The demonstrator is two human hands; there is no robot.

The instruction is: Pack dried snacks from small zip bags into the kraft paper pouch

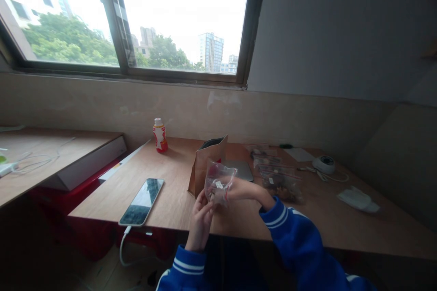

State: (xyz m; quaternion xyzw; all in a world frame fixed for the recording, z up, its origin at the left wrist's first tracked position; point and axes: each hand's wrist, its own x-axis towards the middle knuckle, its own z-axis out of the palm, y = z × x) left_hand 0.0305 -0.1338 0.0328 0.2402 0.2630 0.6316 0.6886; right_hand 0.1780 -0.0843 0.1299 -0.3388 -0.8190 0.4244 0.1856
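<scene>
My left hand (200, 220) and my right hand (243, 191) hold up a small transparent zip bag (218, 183) with a red stripe, a white label and dark contents. The fingers of both hands pinch its lower part, above the front of the wooden desk (164, 191). Just behind the bag stands an open brown paper bag (207, 166), its lower part hidden by the zip bag. To the right of my right hand lie more zip bags (279, 181) holding mixed brown pieces.
A silver laptop (243, 170) lies behind the hands. A phone (141, 202) on a white cable sits at left, with a red-and-white bottle (160, 136) beyond it. A white round device (323, 164) and white packet (358, 199) lie right. A second desk stands left, below a window.
</scene>
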